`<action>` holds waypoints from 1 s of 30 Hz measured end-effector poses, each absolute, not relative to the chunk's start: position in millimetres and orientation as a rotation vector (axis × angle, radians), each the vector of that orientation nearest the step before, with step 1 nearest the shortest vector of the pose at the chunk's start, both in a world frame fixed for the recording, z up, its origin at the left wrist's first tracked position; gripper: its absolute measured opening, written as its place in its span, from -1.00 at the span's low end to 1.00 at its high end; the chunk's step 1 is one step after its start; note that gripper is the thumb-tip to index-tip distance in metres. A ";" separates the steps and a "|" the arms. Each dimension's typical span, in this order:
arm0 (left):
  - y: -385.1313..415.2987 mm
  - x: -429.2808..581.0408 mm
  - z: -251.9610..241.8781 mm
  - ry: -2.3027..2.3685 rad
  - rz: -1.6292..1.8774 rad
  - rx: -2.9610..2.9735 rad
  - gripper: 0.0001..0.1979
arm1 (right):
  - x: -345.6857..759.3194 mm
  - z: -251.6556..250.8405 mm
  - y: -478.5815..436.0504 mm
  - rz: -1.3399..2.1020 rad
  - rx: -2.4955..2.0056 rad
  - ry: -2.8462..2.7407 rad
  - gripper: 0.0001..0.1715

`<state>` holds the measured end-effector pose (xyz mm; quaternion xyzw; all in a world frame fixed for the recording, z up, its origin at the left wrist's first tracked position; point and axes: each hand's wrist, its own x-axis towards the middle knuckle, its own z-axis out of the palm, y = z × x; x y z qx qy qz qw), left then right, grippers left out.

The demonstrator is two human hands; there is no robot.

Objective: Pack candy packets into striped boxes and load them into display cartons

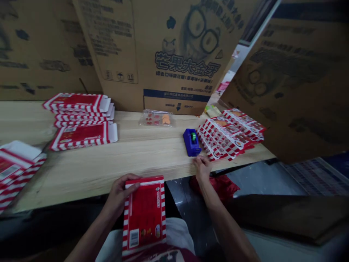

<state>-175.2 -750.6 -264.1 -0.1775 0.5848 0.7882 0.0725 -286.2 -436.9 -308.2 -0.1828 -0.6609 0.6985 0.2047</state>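
Observation:
My left hand (120, 193) is closed on the top left corner of a red and white striped carton (144, 214), which stands on my lap against the front edge of the wooden table (136, 156). My right hand (202, 168) reaches to the table edge, fingers curled just below a blue tape dispenser (192, 142) and beside a fanned stack of flat red and white cartons (229, 134). Whether its fingers hold anything is hidden.
Stacks of folded red striped cartons (81, 120) lie at the back left, more at the left edge (16, 167). A clear packet of small items (156, 118) lies mid-back. Large brown cardboard boxes (169, 54) wall the back and right. A red bag (220, 185) lies below the table.

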 end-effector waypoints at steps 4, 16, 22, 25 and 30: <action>-740.0 -181.0 -256.6 1.732 2.383 -0.413 -0.72 | -272.5 -256.0 -475.5 2.242 0.192 -2.354 -0.65; -729.8 -174.0 -239.6 1.808 2.392 -0.091 -0.78 | -299.7 -206.8 -553.5 1.513 1.364 -3.497 -0.39; -733.0 -176.9 -227.8 2.036 2.281 0.111 -0.75 | -307.6 -211.4 -567.2 2.097 1.716 -3.385 -0.45; -761.5 -188.1 -228.4 2.083 2.095 0.201 -0.65 | -303.1 -181.1 -570.0 1.553 2.029 -3.086 -0.72; -881.3 -279.9 -243.7 2.850 1.335 0.027 -0.09 | -296.9 -116.6 -497.7 1.191 1.505 -2.837 -0.78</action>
